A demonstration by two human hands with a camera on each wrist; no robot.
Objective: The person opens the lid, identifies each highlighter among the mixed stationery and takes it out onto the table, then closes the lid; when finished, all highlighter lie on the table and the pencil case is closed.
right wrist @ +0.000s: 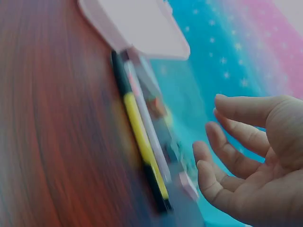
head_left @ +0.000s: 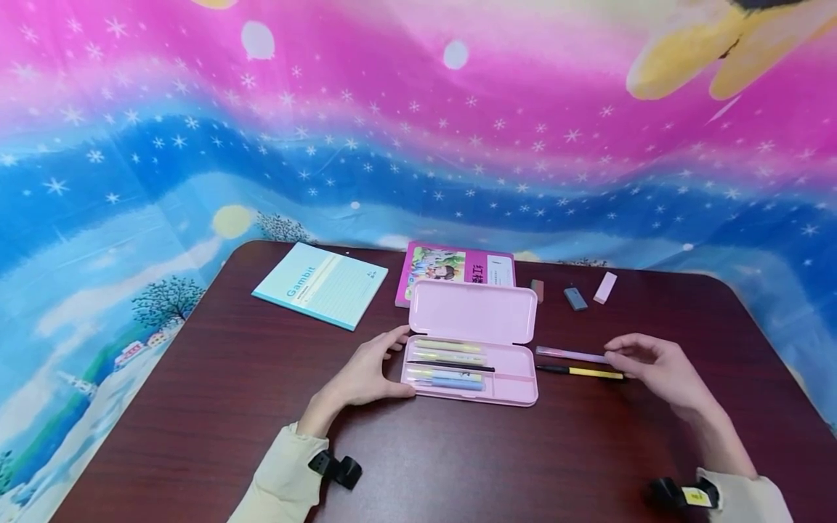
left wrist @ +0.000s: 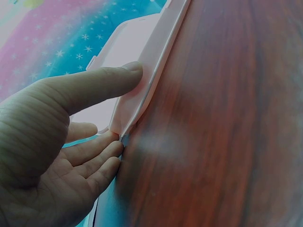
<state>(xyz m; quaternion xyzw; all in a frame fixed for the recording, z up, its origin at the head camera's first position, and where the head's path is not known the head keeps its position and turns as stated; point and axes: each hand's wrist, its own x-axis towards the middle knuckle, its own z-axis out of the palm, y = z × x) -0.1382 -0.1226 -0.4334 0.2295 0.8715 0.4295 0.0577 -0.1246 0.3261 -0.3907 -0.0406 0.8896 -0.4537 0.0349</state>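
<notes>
A pink pencil case (head_left: 472, 312) stands with its lid raised in the middle of the table. Several pens lie in its tray, including a black one (head_left: 451, 365) and a blue one (head_left: 454, 383). My left hand (head_left: 362, 370) holds the case's left end, thumb at the front wall (left wrist: 151, 61) and fingertips by the far corner. To the right of the case lie a pale purple pen (head_left: 569, 354) and a yellow-and-black pen (head_left: 582, 373), side by side. Over their right ends hovers my right hand (head_left: 660, 367), its fingers loosely bent and nothing between them in the right wrist view.
Behind the case lies a pink book (head_left: 458, 261). A light blue notebook (head_left: 320, 287) is at the back left. Toward the back right are a brown eraser-like block (head_left: 538, 289), a grey-blue block (head_left: 575, 298) and a pale pink one (head_left: 605, 288). A patterned cloth (head_left: 392, 145) hangs behind.
</notes>
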